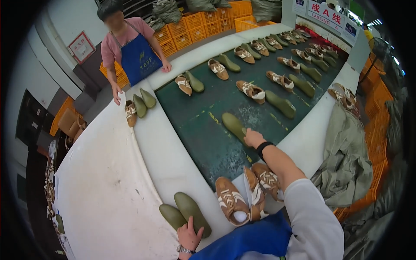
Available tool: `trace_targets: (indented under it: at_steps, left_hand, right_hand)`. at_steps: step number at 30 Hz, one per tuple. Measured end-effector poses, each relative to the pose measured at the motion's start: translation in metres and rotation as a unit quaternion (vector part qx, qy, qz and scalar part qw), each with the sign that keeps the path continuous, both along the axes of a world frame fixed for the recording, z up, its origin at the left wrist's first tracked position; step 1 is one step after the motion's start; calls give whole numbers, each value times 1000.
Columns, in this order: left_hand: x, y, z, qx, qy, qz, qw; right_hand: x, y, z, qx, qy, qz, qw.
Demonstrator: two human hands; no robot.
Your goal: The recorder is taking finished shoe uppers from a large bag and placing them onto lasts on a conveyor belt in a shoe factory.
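Note:
My right hand (pixel 254 138) is closed around the end of a green shoe last (pixel 234 125), holding it at the near end of the dark green conveyor belt (pixel 195 143). At the lower edge, my left hand (pixel 189 236) lies on a pair of green shoe lasts (pixel 190 208), fingers apart. Brown sneakers with white stripes (pixel 229 197) stand close in front of me, beneath my right forearm. Further up the belt, several similar brown sneakers (pixel 251 92) and green lasts (pixel 280 104) lie in rows.
Across the white table (pixel 99 173), a person in a blue apron (pixel 138 60) stands near a sneaker (pixel 131 113) and two lasts (pixel 140 105). Orange crates (pixel 184 32) line the back. A grey-green sack (pixel 346 156) and more sneakers (pixel 345 97) lie at the right edge.

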State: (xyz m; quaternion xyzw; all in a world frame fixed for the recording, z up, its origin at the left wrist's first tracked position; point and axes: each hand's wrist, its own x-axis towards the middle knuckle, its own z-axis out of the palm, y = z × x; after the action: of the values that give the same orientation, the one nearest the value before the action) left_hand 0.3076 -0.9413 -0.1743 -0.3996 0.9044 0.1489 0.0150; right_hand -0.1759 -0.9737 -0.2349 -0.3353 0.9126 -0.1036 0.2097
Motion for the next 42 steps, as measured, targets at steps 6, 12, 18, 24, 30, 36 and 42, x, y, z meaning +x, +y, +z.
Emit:
trace_targets:
  at_steps: [6,12,18,24,30,36,42]
  left_hand:
    - [-10,4,-6,-36,-35,-16,999]
    - [-7,1,-11,-16,-22,-24,999]
    - [-11,-6,-17,-21,-33,-18,999]
    - [-11,0,-14,-24,-18,-23,999]
    - [-14,2,-15,-31,-12,-16,999]
    - [-13,2,-13,-21,-1,11,1000]
    - [-9,6,-14,-22,2,12,1000]
  right_hand:
    - [-17,37,67,33,34,152,987]
    - [-40,166,130,137,-158,223,952]
    - [35,316,53,192,-39,168,966]
    - [33,338,51,-83,121,20,989]
    - [2,240,144,-223,274,82,932]
    - [2,67,167,-277,269,155,909]
    - [11,-28,46,-20,72,194,978]
